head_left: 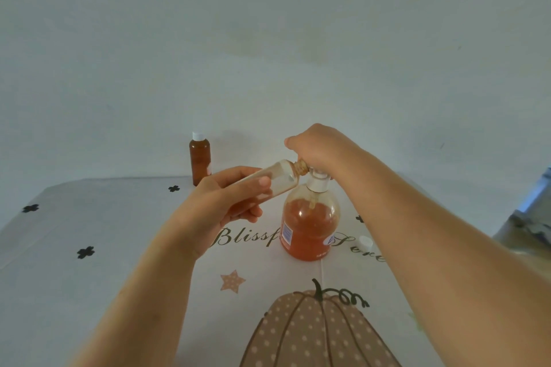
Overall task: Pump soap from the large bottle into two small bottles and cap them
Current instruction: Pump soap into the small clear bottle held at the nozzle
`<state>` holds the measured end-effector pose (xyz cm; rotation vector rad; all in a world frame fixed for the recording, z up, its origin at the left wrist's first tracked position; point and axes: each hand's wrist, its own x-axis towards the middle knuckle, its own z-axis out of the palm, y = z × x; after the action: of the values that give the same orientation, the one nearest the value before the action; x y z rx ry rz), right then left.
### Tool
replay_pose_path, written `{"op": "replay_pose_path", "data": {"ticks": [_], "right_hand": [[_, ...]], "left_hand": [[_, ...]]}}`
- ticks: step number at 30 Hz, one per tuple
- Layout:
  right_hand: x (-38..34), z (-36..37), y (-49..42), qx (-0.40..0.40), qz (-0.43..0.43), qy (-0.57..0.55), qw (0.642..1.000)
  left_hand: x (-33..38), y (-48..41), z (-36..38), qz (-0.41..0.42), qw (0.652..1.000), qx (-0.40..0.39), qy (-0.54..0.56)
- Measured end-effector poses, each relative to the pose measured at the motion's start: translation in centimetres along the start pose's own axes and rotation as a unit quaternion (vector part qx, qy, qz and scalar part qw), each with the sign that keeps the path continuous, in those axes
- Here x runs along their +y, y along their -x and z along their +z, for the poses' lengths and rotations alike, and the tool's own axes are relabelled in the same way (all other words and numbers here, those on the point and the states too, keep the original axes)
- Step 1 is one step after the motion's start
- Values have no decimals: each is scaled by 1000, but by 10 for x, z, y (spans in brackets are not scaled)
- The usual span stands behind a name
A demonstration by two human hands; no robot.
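Amber soap half fills the large bottle, which stands upright at the middle of the patterned surface as a person works on what appears to be the second of two small bottles. The left hand grips the empty small bottle, fingers and thumb curled round its clear body, holding it in the air just left of the pump head. The bottle's long axis runs on a slant, with the base low to the left and the threaded mouth raised up and to the right, where it meets the pump. The right hand is folded down over the pump head, fingers curled round it (the fingertips themselves are hidden). Done well, the step probably calls for the mouth to sit snug under the outlet and for slow, full strokes pressed straight down, so the large bottle does not rock. A tilt nearer upright would likely help soap run to the base rather than smear the neck. A filled small bottle, capped in white, stands at the surface's far edge to the left. A loose white cap lies just right of the large bottle.
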<state>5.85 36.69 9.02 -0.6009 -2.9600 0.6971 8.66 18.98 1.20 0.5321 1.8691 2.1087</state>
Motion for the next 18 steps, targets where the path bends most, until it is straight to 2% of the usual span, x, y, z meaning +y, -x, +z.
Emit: {"op": "replay_pose_path", "data": {"ticks": [4,9,14,18], "right_hand": [[-5,-8,6,-31,-17,30,999],[-10,-17,10,-76,-11,13,997],[-4,-24,13,-102,-40,-2,994],[-2,-24,13,-88,-50,-15,995]], "left_hand": [[2,2,3,12,1000,8,2],[4,4,4,17,1000,7,4],[5,4,4,10,1000,7,12],[5,4,4,8,1000,10,12]]}}
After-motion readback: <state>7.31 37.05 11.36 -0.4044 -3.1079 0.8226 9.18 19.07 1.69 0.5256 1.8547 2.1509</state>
